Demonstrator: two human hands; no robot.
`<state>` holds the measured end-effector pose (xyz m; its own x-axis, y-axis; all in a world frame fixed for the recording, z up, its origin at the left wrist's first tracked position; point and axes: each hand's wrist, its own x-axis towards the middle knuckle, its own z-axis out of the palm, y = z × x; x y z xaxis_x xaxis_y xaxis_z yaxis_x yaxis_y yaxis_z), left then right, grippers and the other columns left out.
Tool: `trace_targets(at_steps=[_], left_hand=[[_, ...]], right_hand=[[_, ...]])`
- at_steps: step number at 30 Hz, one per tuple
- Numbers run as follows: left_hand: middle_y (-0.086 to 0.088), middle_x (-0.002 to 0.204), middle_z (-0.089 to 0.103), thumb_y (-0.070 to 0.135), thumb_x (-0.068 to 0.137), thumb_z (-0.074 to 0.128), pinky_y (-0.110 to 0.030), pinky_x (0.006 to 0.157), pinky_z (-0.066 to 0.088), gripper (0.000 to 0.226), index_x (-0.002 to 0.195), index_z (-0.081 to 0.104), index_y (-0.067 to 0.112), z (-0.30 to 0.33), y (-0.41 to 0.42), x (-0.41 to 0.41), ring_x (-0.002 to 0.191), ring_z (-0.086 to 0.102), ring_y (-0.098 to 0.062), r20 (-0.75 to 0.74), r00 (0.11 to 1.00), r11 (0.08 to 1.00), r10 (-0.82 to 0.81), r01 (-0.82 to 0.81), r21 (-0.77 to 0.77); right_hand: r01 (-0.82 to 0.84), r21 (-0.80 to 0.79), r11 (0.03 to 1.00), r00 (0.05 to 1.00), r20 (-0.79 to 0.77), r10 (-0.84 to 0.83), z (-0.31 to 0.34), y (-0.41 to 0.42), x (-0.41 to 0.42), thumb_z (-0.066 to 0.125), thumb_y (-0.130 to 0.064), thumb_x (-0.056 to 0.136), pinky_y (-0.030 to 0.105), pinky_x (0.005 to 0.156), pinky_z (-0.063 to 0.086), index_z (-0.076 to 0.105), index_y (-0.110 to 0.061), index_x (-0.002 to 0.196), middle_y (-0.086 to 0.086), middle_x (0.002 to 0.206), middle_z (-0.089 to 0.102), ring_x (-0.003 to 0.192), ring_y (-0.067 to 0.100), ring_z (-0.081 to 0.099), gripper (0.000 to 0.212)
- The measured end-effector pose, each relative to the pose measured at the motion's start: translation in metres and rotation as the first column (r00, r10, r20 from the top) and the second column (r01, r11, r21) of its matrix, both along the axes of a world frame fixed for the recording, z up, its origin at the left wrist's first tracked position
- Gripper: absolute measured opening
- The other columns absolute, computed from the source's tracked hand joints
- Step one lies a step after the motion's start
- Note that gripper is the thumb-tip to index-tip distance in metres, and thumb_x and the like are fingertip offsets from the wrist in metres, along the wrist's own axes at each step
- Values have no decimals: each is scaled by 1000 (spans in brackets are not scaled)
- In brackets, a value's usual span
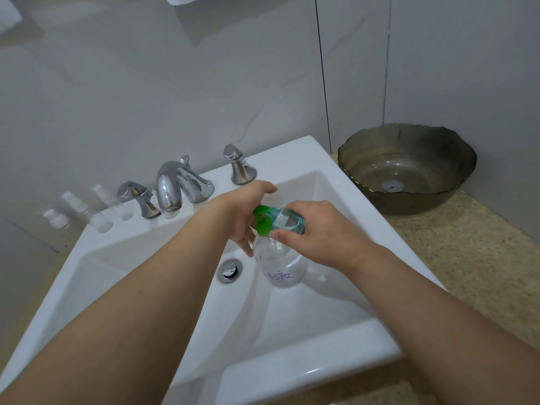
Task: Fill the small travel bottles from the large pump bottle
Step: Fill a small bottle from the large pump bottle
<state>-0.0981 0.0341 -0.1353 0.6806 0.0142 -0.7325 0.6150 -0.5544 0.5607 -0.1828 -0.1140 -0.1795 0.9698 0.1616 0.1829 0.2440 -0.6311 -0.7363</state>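
A speckled beige bench (pixel 467 258) carries a white square sink (pixel 306 369). A dark glass bowl (pixel 406 168) sits in the bench's far right corner. Small clear bottles (pixel 99 217), blurred, stand along the sink's far left rim beside chrome taps (pixel 181 185).

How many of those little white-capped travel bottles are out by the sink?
About 5, blurred, on the sink's left back ledge: far left, beside it, behind, front, nearest the tap handle. More may be hidden.
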Motion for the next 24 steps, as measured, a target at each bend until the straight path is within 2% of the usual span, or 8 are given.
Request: trace_targets(at_steps=[2, 5, 7, 13, 17, 21, 24], left_hand=[[-21, 124, 63, 57, 91, 47, -72, 97, 41, 59, 121, 55, 6, 0, 0, 0, 123, 52, -52, 5, 1000, 1000, -2, 2, 3], [-19, 116, 66, 54, 96, 42, -67, 99, 43, 50, 104, 59, 8, 2, -5, -6, 112, 60, -48, 22, 999, 998, -27, 26, 52], [-18, 110, 67, 49, 98, 39, -65, 97, 46, 47, 101, 61, 8, 2, -9, -10, 106, 63, -46, 58, 997, 995, -44, 38, 96], [-20, 85, 62, 11, 92, 31, -56, 80, 58, 29, 86, 57, 1, -9, -15, -16, 77, 63, -40, 249, 968, 981, 12, -60, 185], [-28, 89, 65, 8, 90, 30, -55, 75, 60, 28, 89, 56, -3, -12, -18, -12, 71, 66, -44, 281, 959, 977, 29, -87, 195], [-25, 82, 64, 8, 90, 30, -52, 74, 59, 28, 87, 56, -2, -12, -18, -13, 68, 65, -42, 296, 955, 978, 27, -86, 189], [-24, 83, 64, 9, 90, 30, -53, 76, 59, 28, 87, 55, -1, -11, -18, -14, 69, 65, -41, 286, 958, 978, 19, -78, 196]], right_hand=[[-7, -1, 1000, 1000, -2, 7, 0, 0, 0, 66, -50, 86, 23, 74, 41, 61, -18, 121, -9, 94, 55, 84, 9, 54, 47], [-8, -3, 1000, 1000, -4, 8, 0, 0, 0, 66, -50, 86, 22, 74, 40, 61, -18, 121, -8, 95, 56, 86, 9, 54, 48], [-5, -1, 1000, 1000, -12, 5, 0, 0, 0, 66, -50, 86, 21, 73, 40, 61, -19, 120, -8, 95, 56, 85, 8, 54, 47], [-11, -42, 999, 998, -69, 8, -3, 0, 1, 68, -50, 84, 26, 65, 45, 59, -21, 96, -4, 87, 59, 75, 13, 56, 33], [3, -51, 999, 995, -96, -8, -4, 0, 3, 68, -51, 83, 24, 66, 43, 61, -22, 109, -5, 95, 60, 80, 10, 57, 40], [17, -44, 999, 994, -105, -22, -4, 0, 4, 69, -50, 83, 18, 58, 37, 61, -22, 108, -11, 87, 53, 72, 5, 52, 39], [10, -36, 999, 995, -96, -14, -5, 0, 3, 69, -50, 83, 23, 67, 43, 62, -21, 111, -7, 97, 60, 80, 9, 57, 41]])
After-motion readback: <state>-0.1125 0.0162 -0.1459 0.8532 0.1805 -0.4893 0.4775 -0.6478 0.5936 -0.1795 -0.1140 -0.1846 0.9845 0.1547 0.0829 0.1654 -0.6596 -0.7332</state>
